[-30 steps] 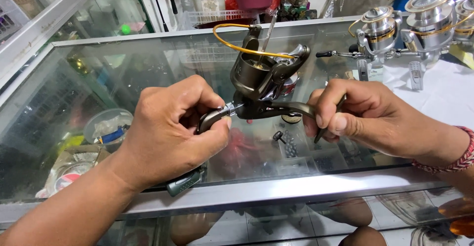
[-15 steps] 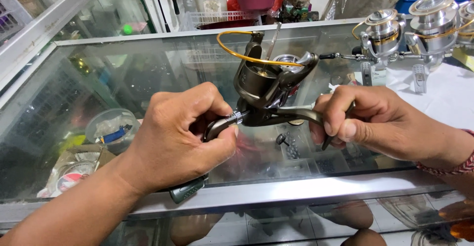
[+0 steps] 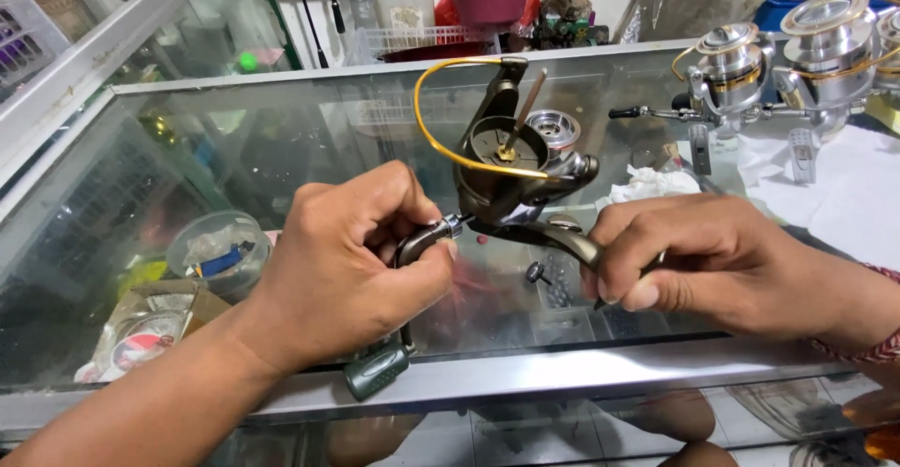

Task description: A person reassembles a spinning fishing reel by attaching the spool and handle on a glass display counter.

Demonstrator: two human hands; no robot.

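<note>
A dark grey spinning fishing reel (image 3: 511, 181) with a yellow bail wire and no spool on its shaft is held above a glass counter (image 3: 281, 139). My left hand (image 3: 352, 261) is closed around the reel's crank handle arm, whose green-grey knob (image 3: 377, 371) hangs below my wrist. My right hand (image 3: 698, 261) grips the reel's foot on the right. The rotor faces up and toward me, with the bare shaft sticking out.
A small black screw (image 3: 536, 272) and a silver spool (image 3: 553, 129) lie on the glass behind the reel. Two silver and gold reels (image 3: 783, 54) stand at the back right on white paper. A crumpled tissue (image 3: 652, 186) lies near them. Boxes and tubs show under the glass.
The reel has tilted so its open rotor now faces up toward me. Both hands keep their grip; the view has shifted slightly.
</note>
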